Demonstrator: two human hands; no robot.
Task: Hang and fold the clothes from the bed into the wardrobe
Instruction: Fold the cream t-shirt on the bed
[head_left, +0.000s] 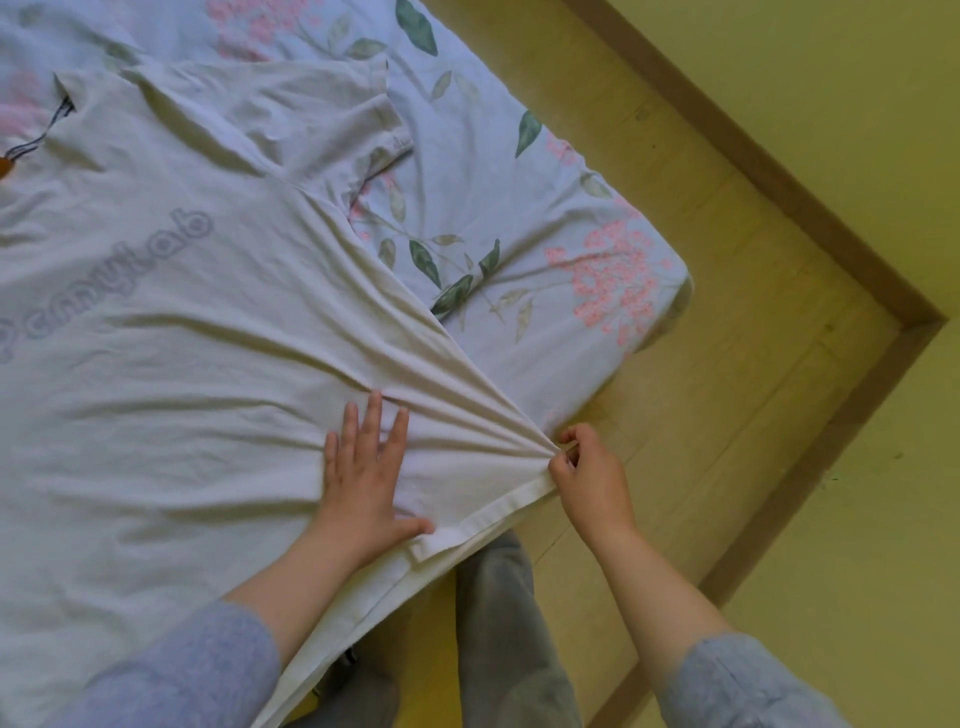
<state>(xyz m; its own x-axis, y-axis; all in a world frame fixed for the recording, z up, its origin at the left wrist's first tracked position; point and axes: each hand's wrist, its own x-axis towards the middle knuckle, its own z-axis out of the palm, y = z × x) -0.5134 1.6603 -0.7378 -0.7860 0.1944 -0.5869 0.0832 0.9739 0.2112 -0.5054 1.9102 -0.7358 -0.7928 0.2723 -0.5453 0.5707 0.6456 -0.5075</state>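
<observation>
The white T-shirt (208, 322) lay spread across the bed (545, 208), its faint grey lettering reading reversed through the cloth and its hem hanging just over the bed's edge. The left grip (363, 467), a bare hand, lay flat on the T-shirt just above the hem, fingers straight and spread, pressing the cloth down and clasping nothing. The right grip (589, 478), just beside the T-shirt's lower corner, pinched that corner between thumb and curled fingers, and taut folds fanned from the pinch back into the shirt past the left grip's fingertips. One short sleeve (363, 130) of the T-shirt lay rumpled at its far side on the floral bedsheet (613, 270). Below the hem stood the person's legs in grey trousers (498, 623) on the yellowish floor (727, 415). A wooden skirting board (779, 171) ran well apart from the T-shirt.
</observation>
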